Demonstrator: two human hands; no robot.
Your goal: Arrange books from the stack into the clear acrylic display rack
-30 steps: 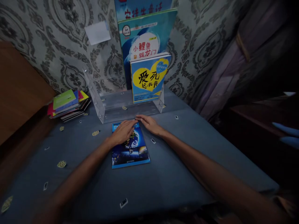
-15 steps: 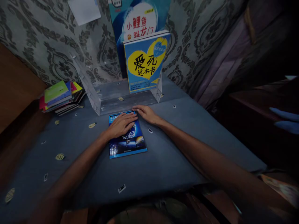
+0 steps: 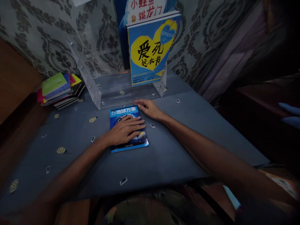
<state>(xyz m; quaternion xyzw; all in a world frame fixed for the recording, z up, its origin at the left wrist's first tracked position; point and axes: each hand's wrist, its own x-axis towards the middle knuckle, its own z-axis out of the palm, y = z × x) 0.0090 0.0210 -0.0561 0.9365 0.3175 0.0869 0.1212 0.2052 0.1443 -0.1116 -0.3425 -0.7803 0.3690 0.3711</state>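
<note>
The blue book (image 3: 126, 110) lay flat on the dark blue tablecloth (image 3: 182, 137), just left of the frame's centre, its top edge just below the clear stand (image 3: 95, 93). The left hand (image 3: 126, 131) rested palm down across its lower half, fingers slightly spread, pinching nothing. The right hand (image 3: 150, 109) sat at the upper right corner, fingers close together; whether they gripped the edge, I could not tell. The step in hand looked like steadying or squaring the book; a lift from there would call for fingertips worked under an edge, since it lay so flat. It looked thin and glossy, with big white characters on a lighter blue band at the top, part of a globe below, and another pale band along the bottom edge.
</note>
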